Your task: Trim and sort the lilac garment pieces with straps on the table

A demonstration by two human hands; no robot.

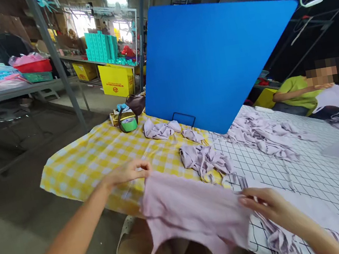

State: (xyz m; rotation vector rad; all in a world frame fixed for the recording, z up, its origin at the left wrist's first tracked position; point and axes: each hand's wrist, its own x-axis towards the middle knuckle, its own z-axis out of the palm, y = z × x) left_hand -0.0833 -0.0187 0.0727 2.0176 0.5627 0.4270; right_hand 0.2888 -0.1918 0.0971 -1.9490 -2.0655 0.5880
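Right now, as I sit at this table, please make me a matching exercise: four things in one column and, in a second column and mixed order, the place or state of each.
Column one
1. Lilac cloth piece
2. Blue board
3. Green roll
4. Yellow box with red print

Column two
A. On the floor, in the background
B. Held between the left hand and the right hand
C. Near the far edge of the yellow checked cloth
D. Standing up behind the small lilac heaps

Right pairs: 1-B, 2-D, 3-C, 4-A
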